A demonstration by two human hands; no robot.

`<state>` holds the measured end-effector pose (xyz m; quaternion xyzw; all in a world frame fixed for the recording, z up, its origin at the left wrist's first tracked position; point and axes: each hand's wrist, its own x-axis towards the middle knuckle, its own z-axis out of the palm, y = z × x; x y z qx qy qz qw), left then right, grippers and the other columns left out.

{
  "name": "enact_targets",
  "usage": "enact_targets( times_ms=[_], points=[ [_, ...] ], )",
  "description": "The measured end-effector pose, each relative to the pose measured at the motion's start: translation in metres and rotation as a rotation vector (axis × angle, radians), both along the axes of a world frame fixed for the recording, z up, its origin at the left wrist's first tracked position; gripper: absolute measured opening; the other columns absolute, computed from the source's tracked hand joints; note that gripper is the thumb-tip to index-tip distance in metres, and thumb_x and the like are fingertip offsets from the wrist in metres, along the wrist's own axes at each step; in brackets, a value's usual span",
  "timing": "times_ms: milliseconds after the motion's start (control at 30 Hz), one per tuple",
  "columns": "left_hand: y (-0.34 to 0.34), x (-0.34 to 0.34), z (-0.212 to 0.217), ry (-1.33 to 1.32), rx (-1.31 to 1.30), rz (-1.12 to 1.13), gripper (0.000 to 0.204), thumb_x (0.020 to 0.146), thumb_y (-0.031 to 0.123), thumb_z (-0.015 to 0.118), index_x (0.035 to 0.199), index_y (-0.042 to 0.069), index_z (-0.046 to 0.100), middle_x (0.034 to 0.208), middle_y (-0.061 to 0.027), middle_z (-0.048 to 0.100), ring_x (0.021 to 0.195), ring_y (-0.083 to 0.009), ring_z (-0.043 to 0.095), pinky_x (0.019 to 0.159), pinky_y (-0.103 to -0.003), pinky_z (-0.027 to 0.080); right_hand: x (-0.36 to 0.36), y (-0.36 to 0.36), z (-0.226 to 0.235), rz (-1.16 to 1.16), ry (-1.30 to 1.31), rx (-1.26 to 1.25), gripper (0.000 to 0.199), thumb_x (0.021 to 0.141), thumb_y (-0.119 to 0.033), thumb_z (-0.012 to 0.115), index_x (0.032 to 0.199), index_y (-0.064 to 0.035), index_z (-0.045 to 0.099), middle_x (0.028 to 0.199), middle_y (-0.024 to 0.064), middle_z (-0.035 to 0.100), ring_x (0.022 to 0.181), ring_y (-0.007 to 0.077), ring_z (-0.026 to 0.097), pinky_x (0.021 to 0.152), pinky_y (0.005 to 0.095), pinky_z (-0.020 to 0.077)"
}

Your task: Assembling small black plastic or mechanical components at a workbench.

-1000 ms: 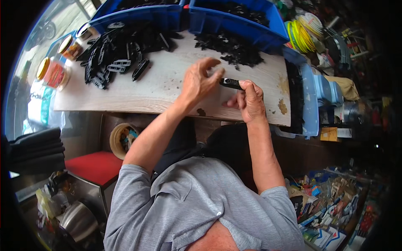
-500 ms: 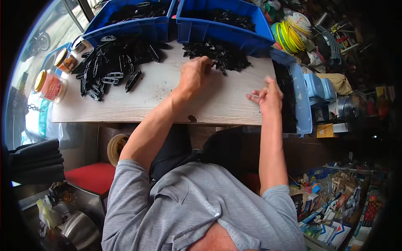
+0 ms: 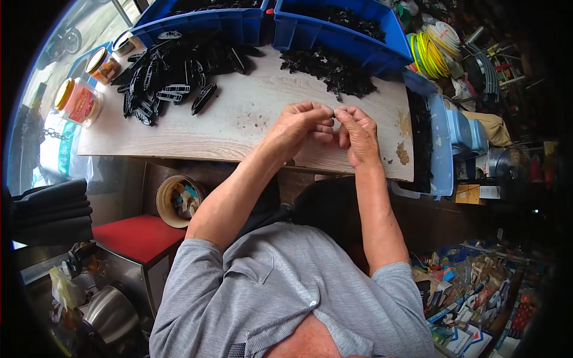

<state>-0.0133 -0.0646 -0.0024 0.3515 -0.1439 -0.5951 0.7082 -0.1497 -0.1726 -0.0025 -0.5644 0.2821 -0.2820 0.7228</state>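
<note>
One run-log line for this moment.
left hand: fingertips meet right | right hand: pinching, part hidden | wooden board: black parts pile behind hands

small black part: pinched between fingers, too small to identify | blue bins beyond fingers: cut off by top edge

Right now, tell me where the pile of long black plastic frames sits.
In the head view, the pile of long black plastic frames lies on the far left part of the wooden board, just in front of the left blue bin and right of the yellow-lidded jars.
</note>
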Motion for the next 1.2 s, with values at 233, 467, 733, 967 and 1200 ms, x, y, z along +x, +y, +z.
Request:
enact_targets(
  times_ms=[233, 467, 733, 967, 1200],
  points=[
    [0.004, -0.004, -0.003, -0.078, 0.014, 0.092, 0.013, 0.088, 0.008, 0.068, 0.095, -0.001, 0.063, 0.082, -0.0091, 0.066, 0.069, -0.0144, 0.066, 0.065, -0.024, 0.055, 0.001, 0.005, 0.005, -0.05, -0.002, -0.013, 0.024, 0.087, -0.025, 0.075, 0.099, -0.0051, 0.067, 0.056, -0.0055, 0.051, 0.044, 0.0051, 0.043, 0.048, 0.0213, 0.0384],
    [0.007, -0.003, -0.011, -0.072, -0.029, 0.092, 0.012, 0.088, 0.005, 0.067, 0.096, -0.002, 0.061, 0.081, -0.0098, 0.065, 0.066, -0.0175, 0.065, 0.062, -0.026, 0.055, 0.006, 0.014, 0.007, -0.034, 0.045, -0.056, 0.024, 0.087, -0.022, 0.075, 0.102, -0.0048, 0.067, 0.063, -0.004, 0.056, 0.048, 0.0056, 0.047, 0.049, 0.0213, 0.0362],
    [0.065, 0.022, -0.007, -1.495, 0.16, 0.908, 0.023, 0.081, 0.007, 0.075, 0.102, 0.002, 0.067, 0.093, -0.0121, 0.069, 0.08, -0.0227, 0.064, 0.067, -0.032, 0.051, -0.004, 0.006, -0.003, 0.063, -0.014, -0.007, 0.018, 0.088, -0.019, 0.072, 0.096, -0.0054, 0.062, 0.052, 0.0012, 0.05, 0.048, 0.017, 0.058, 0.052, 0.0331, 0.0539],
    [0.123, 0.105, -0.019, -1.889, 0.809, 1.005, 0.021, 0.091, 0.024, 0.065, 0.101, 0.006, 0.071, 0.096, -0.0112, 0.069, 0.091, -0.0305, 0.062, 0.082, -0.04, 0.049, -0.001, 0.007, -0.003, 0.064, -0.021, -0.009, 0.019, 0.089, -0.02, 0.071, 0.096, -0.0063, 0.061, 0.05, 0.0019, 0.049, 0.048, 0.0188, 0.06, 0.051, 0.0377, 0.0579],
    [0.111, 0.109, -0.024, -1.767, 0.763, 0.97, 0.012, 0.087, 0.021, 0.068, 0.092, 0.011, 0.072, 0.086, -0.0079, 0.069, 0.08, -0.028, 0.064, 0.076, -0.039, 0.05, -0.001, 0.01, -0.002, 0.048, -0.03, -0.014, 0.019, 0.09, -0.022, 0.07, 0.096, -0.0069, 0.06, 0.051, 0.0023, 0.05, 0.049, 0.0185, 0.061, 0.051, 0.0374, 0.0585]
  ],
)
